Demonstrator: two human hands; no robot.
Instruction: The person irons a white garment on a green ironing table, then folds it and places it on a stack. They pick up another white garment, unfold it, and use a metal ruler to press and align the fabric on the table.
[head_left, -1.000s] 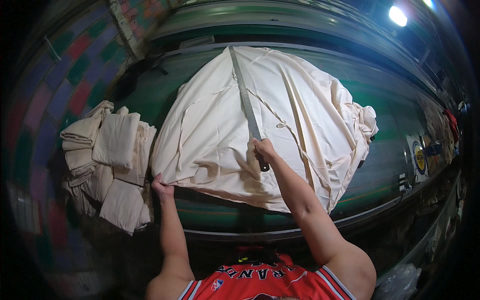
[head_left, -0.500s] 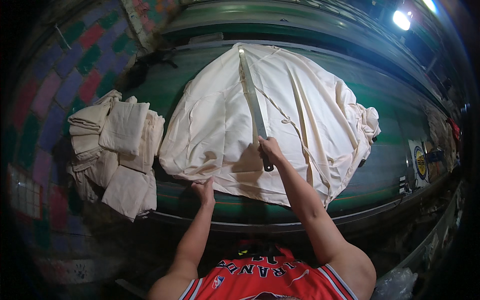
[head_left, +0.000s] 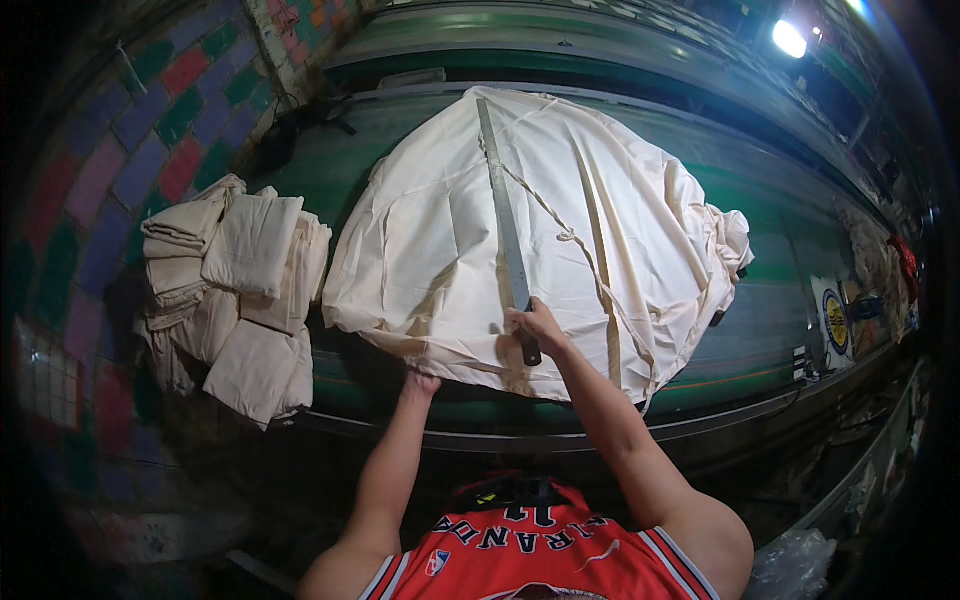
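Observation:
A large cream cloth (head_left: 440, 270) with a drawcord (head_left: 568, 236) lies spread and wrinkled in front of me. Across it, from the far edge almost to the near one, runs a long metal ruler (head_left: 503, 205) with a dark near end. My right hand (head_left: 538, 326) grips the ruler just above that dark end. At the cloth's near edge, my left hand (head_left: 422, 381) reaches underneath the fabric. The cloth covers its fingers, so their pose is hidden.
Folded cream cloths (head_left: 245, 255) are piled at the left end of the green table (head_left: 700, 385). Bunched fabric (head_left: 733, 238) gathers at the right side of the cloth. A round-emblem sheet (head_left: 835, 320) stands farther right, and clear plastic (head_left: 795, 568) lies low right.
My left hand has slipped from the cloth's near edge to beneath it. The ruler's near end and my right hand have come slightly toward me.

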